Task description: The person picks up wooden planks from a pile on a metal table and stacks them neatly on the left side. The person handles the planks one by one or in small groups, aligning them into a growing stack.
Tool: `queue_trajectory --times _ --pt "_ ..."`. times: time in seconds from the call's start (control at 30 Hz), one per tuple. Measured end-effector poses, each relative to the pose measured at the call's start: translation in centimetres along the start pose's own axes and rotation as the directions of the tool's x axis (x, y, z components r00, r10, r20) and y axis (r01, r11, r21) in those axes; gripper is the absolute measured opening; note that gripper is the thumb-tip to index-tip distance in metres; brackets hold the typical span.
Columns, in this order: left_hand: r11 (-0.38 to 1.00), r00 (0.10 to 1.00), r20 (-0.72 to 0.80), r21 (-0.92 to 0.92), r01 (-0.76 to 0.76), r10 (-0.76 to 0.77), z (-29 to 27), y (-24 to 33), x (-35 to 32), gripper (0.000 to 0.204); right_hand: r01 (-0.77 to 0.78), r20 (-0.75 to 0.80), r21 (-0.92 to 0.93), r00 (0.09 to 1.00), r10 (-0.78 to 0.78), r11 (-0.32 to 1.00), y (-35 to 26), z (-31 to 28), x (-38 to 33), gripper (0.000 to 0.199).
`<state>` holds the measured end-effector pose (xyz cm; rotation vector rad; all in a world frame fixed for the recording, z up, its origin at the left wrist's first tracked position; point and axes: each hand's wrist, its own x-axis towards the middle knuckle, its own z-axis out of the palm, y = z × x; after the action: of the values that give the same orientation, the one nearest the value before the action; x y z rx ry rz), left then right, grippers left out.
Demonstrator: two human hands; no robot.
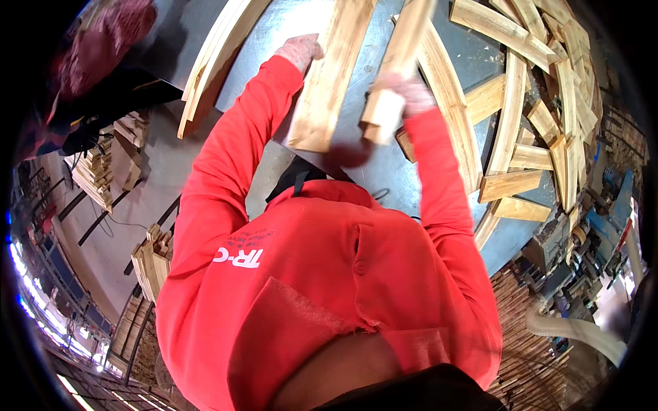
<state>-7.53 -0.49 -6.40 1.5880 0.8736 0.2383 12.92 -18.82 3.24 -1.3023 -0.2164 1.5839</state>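
A pale wooden board (pixel 334 75) lies lengthwise in front of me on the grey metal table (pixel 277 27). At its left edge is my left hand (pixel 299 52), fingers curled against the wood. My right hand (pixel 410 94), smeared by motion, is closed around a second wooden plank (pixel 406 41), to the right of the board. The near end of that plank looks stepped, as if two pieces lie together; blur hides whether they are separate. Just right of this hand is a long curved plank (pixel 449 96).
Many loose wooden pieces (pixel 510 109) are heaped crosswise on the table's right side. Long strips (pixel 218 65) lie at the left edge. Another person's sleeve (pixel 113 34) shows at upper left. Stacked wood (pixel 92 175) stands beyond, and a pale hose (pixel 576 329) is at lower right.
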Motion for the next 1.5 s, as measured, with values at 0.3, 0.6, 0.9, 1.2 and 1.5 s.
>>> queue_trajectory --times 0.3,0.6,0.9,1.2,1.5 --pt "0.954 0.958 0.003 -0.091 0.286 -0.287 3.0 7.5 -1.8 0.063 0.065 -0.104 -0.797 0.965 -0.242 0.600 4.0 -5.6 -5.1 0.084" --pt "0.563 0.877 -0.327 0.675 0.477 -0.351 -3.2 13.0 -5.0 0.037 -0.486 -0.447 -0.869 0.851 -0.277 -0.091 -2.2 -11.1 -9.8 0.120" --pt "0.307 0.902 -0.418 0.877 0.369 0.111 -6.5 16.2 -7.8 0.057 0.171 -0.103 -0.211 0.975 -0.196 0.962 0.2 2.6 -0.6 0.043" --pt "0.739 0.909 -0.368 0.554 0.384 -0.196 -12.1 8.5 -7.5 0.110 0.099 0.093 -0.369 0.993 -0.069 0.924 3.8 14.5 12.9 0.123" --pt "0.529 0.844 -0.388 0.659 0.535 -0.370 -6.7 13.4 -8.2 0.115 0.405 0.405 -0.897 0.914 -0.036 0.176 4.3 8.8 11.7 0.033"
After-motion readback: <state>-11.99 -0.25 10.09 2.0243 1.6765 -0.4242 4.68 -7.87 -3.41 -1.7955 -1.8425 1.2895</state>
